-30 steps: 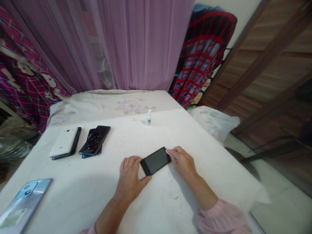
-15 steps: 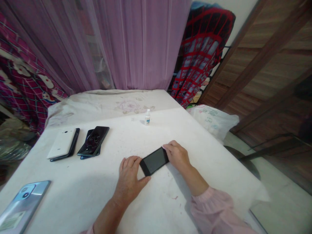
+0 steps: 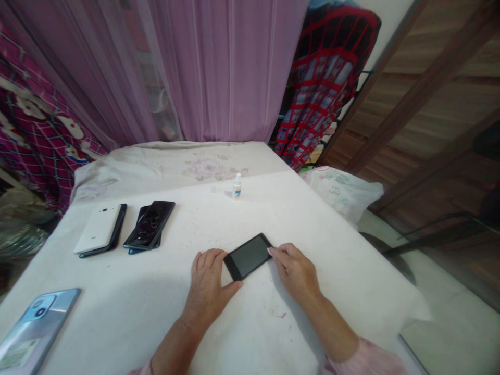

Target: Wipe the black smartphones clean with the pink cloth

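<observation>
A black smartphone [image 3: 250, 257] lies on the white cloth, screen up and slanted, its right end farther from me. My left hand [image 3: 209, 284] holds its left end, thumb at the near corner and fingers at the far one. At the right end, the bent fingers of my right hand [image 3: 295, 272] close together on the near corner; what lies beneath the fingertips is hidden. Beyond the phone stands a small white bottle [image 3: 237, 187] with a blue mark on its label.
On the left, a white phone [image 3: 99, 229] rests on a dark one. Beside them, a black phone [image 3: 152, 226] lies across a blue one. A silvery-blue phone [image 3: 42, 323] is at near left. A plastic bag [image 3: 339, 192] hangs past the table's right edge.
My right hand has slid toward me along the phone's right end, from the far corner to the near corner, baring the far corner. My left hand and the phone have stayed put.
</observation>
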Motion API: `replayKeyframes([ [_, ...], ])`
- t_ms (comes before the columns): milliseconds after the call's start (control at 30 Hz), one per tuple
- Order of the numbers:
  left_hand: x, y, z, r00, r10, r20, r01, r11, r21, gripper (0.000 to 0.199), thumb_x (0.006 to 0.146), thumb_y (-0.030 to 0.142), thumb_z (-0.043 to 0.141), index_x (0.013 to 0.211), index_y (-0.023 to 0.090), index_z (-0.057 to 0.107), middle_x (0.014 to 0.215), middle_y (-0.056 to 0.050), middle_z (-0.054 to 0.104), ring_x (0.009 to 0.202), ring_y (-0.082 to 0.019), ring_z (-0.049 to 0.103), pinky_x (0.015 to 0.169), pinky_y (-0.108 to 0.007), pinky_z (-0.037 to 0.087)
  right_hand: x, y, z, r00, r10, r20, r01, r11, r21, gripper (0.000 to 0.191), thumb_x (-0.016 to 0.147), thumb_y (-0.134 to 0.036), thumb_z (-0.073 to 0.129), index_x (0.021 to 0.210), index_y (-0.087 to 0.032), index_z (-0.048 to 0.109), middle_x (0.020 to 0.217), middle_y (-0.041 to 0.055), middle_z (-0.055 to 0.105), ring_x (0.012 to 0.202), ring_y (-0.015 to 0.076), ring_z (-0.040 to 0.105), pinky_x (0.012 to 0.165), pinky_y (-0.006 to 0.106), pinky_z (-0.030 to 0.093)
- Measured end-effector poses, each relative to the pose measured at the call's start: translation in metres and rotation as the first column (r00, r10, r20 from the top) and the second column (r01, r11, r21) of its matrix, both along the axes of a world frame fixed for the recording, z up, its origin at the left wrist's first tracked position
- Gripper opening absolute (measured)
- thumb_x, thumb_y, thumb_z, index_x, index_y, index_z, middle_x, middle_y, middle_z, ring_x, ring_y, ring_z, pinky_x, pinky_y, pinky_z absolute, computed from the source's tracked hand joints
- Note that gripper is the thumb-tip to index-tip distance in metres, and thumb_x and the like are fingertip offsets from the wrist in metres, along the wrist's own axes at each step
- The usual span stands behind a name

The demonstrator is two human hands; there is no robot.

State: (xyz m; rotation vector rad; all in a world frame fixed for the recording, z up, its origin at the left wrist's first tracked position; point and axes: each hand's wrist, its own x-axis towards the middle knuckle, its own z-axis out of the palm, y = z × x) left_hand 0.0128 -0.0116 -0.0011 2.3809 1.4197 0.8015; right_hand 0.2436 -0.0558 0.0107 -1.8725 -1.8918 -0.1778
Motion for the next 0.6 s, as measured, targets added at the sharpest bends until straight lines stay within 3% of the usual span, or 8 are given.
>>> replayKeyframes([
  [167, -0.001, 0.000, 0.001, 1.000, -0.019, -0.016, 0.019, 1.000, 0.010, 0.050, 0.070, 0.033, 0.072, 0.114, 0.020, 0.053, 0.115, -0.009, 0.060, 0.111, -0.030, 0.054, 0.107, -0.057, 0.029, -0.044, -0.010, 0.004, 0.984, 0.177, 0.012, -0.177, 0.984, -0.006, 0.031, 0.095, -0.022, 0.042, 0.094, -0.024, 0.073, 0.078, 0.0023, 0.063, 0.066, 0.0113, 0.055, 0.058, 0.020, 0.042],
  [267, -0.001, 0.000, 0.000, 0.999, -0.021, -0.024, 0.021, 1.000, 0.009, 0.051, 0.070, 0.033, 0.073, 0.115, 0.019, 0.053, 0.115, -0.009, 0.060, 0.112, -0.030, 0.054, 0.107, -0.057, 0.029, -0.055, -0.015, 0.003, 0.975, 0.224, 0.008, -0.223, 0.975, -0.014, 0.026, 0.094, -0.022, 0.047, 0.090, -0.023, 0.072, 0.076, 0.0015, 0.062, 0.066, 0.0110, 0.055, 0.058, 0.019, 0.041],
  [367, -0.001, 0.000, 0.000, 1.000, -0.016, -0.026, 0.016, 1.000, 0.014, 0.050, 0.070, 0.033, 0.072, 0.115, 0.020, 0.053, 0.115, -0.009, 0.060, 0.111, -0.030, 0.054, 0.107, -0.057, 0.029, -0.036, -0.011, 0.001, 0.984, 0.177, 0.009, -0.176, 0.984, -0.040, 0.026, 0.093, -0.022, 0.048, 0.093, -0.026, 0.073, 0.079, 0.0010, 0.063, 0.067, 0.0114, 0.056, 0.058, 0.019, 0.041],
  [500, 0.000, 0.000, 0.000, 0.999, -0.016, -0.027, 0.016, 1.000, 0.002, 0.051, 0.070, 0.034, 0.071, 0.116, 0.020, 0.053, 0.115, -0.008, 0.060, 0.111, -0.030, 0.054, 0.108, -0.058, 0.027, 0.002, 0.006, 0.002, 1.000, 0.008, -0.013, -0.009, 0.999, -0.043, 0.030, 0.093, -0.023, 0.044, 0.094, -0.026, 0.074, 0.082, 0.0014, 0.064, 0.067, 0.0125, 0.058, 0.057, 0.021, 0.040],
  [600, 0.000, -0.001, 0.001, 0.999, -0.017, -0.036, 0.017, 1.000, -0.016, 0.052, 0.070, 0.032, 0.071, 0.117, 0.020, 0.053, 0.116, -0.009, 0.060, 0.112, -0.030, 0.054, 0.108, -0.058, 0.026, 0.012, 0.025, 0.004, 1.000, -0.024, 0.015, 0.025, 0.998, -0.058, 0.030, 0.093, -0.029, 0.045, 0.089, -0.027, 0.075, 0.080, 0.0014, 0.064, 0.065, 0.0132, 0.056, 0.055, 0.023, 0.038],
])
